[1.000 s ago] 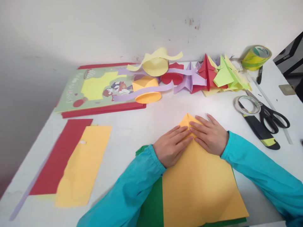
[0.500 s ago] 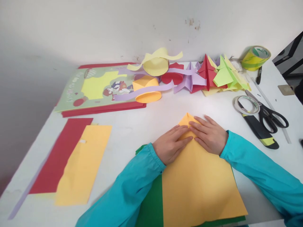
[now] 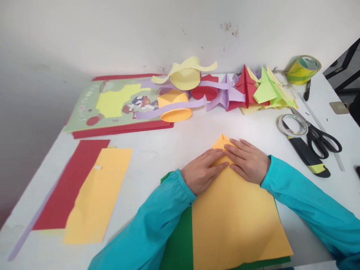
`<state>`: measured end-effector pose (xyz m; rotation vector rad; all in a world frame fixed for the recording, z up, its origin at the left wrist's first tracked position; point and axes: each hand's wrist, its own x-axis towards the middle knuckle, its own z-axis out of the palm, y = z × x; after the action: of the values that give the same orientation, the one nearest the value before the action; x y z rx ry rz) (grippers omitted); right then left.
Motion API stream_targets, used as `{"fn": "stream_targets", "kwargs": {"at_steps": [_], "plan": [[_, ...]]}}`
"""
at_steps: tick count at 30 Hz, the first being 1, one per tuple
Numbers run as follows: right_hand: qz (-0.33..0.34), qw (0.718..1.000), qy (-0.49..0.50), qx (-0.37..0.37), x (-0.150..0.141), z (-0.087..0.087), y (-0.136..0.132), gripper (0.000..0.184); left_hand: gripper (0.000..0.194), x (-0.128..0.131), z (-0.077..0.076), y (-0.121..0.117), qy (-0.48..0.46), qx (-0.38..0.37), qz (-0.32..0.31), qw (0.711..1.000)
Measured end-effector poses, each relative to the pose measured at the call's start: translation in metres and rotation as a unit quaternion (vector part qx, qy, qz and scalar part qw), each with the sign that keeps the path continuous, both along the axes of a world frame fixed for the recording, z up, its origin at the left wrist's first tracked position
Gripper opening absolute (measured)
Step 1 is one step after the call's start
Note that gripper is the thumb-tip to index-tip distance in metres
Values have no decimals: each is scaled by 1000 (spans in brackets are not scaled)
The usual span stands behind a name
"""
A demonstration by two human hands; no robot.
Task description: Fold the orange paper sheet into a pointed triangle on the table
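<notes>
A sheet of orange paper (image 3: 239, 221) lies before me with its far end folded into a point. My left hand (image 3: 204, 170) rests flat on the left side of that point, fingers stretched and pressing the folded flap. On the right side, my right hand (image 3: 247, 159) lies flat too, its fingers apart and nearly meeting the left fingertips at the middle. Folded edges beneath both palms are hidden. Under the orange sheet, green paper (image 3: 178, 240) shows at the left and along the near edge.
Red paper (image 3: 67, 187) and a torn orange piece (image 3: 98, 198) lie to the left. Folded paper planes (image 3: 244, 88) and paper rings (image 3: 185, 77) stand by the wall. At the right are scissors (image 3: 323, 140), a cutter (image 3: 309, 159) and tape rolls (image 3: 294, 125).
Both hands keep the same place on the folded tip. The right fingers have shifted very slightly to the left; the rest of the view moves only a little.
</notes>
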<state>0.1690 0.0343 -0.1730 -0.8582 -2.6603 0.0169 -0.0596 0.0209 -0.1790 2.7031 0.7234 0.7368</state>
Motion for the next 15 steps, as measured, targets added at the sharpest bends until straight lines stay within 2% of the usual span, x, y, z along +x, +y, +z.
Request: {"fn": "stream_targets", "kwargs": {"at_steps": [15], "plan": [[35, 999, 34, -9, -1, 3, 3, 39, 35, 0, -1, 1, -10, -20, -7, 1000]]}}
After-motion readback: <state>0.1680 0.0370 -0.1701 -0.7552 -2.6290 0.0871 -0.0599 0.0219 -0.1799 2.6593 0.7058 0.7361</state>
